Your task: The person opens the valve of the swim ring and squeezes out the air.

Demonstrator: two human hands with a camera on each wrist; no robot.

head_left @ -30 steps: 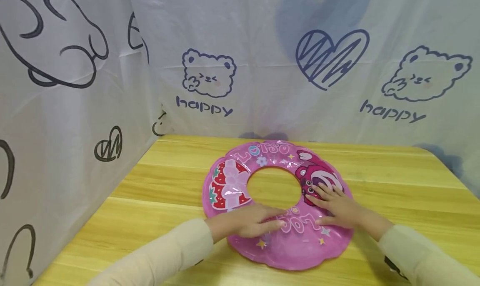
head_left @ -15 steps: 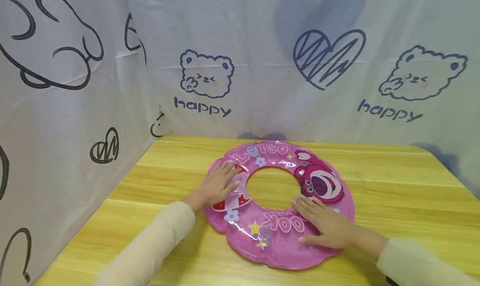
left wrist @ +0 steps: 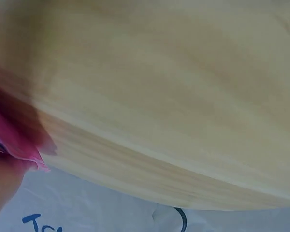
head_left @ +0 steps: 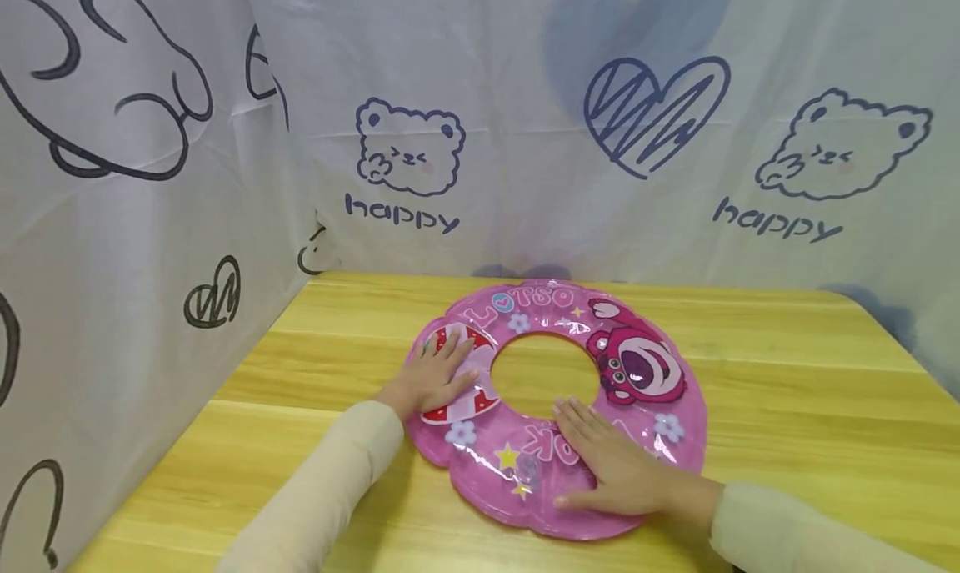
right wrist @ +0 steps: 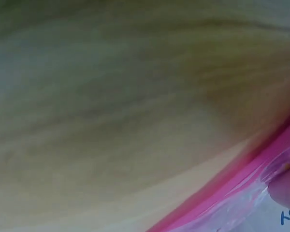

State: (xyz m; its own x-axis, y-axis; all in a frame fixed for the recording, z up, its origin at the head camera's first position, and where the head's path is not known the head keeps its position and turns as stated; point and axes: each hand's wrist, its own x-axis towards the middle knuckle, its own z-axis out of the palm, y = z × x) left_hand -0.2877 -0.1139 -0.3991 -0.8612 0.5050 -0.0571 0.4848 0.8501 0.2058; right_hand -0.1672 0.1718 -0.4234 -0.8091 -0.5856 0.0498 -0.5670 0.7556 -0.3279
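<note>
A pink inflatable swim ring [head_left: 487, 481] lies flat on the wooden table, printed with strawberries, a bear, flowers, stars and lettering. On its left side, over the strawberry print, my left hand [head_left: 429, 379] rests with fingers spread. My right hand [head_left: 618, 464] lies across the near right part, fingers straight and thumb apart, covering some of the lettering. Part of the swim ring [left wrist: 12, 137] shows beside the hand at the left edge of the left wrist view. In the right wrist view, the ring's shiny edge [right wrist: 217, 198] runs along the lower right, beside a fingertip.
The yellow wood-grain table [head_left: 787, 389] extends around the ring on all sides. A white cloth [head_left: 525, 206] with drawn bears, hearts and "happy" lettering hangs behind it. Another patterned cloth [head_left: 135, 239] closes off the left side.
My left hand has gone from the ring's near part to its left side. My right hand has slid from the bear print toward the near middle. The ring stays in place.
</note>
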